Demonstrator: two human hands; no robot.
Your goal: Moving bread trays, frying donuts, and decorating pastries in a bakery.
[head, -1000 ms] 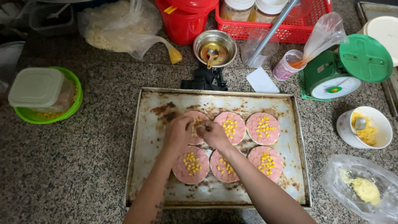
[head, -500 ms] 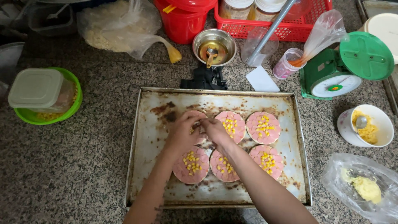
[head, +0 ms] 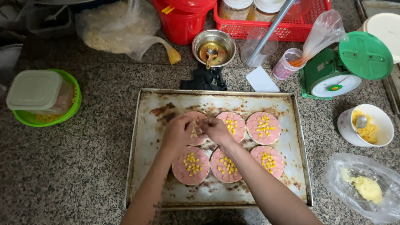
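On the tray's (head: 141, 166) near edge lie three pink rounds topped with corn. Behind them, the left hand (head: 178, 134) and right hand (head: 214, 130) meet over the far-left round (head: 192, 117), fingers pinched together on corn kernels (head: 193, 132). Loose kernels could roll off onto the bare tray if dropped too fast. Farther right, a corn bowl (head: 385, 125) sits on the surface.

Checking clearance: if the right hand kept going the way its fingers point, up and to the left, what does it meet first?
The left hand: the right hand fingertips already meet it over the rear-left pink round, though depth is unclear.
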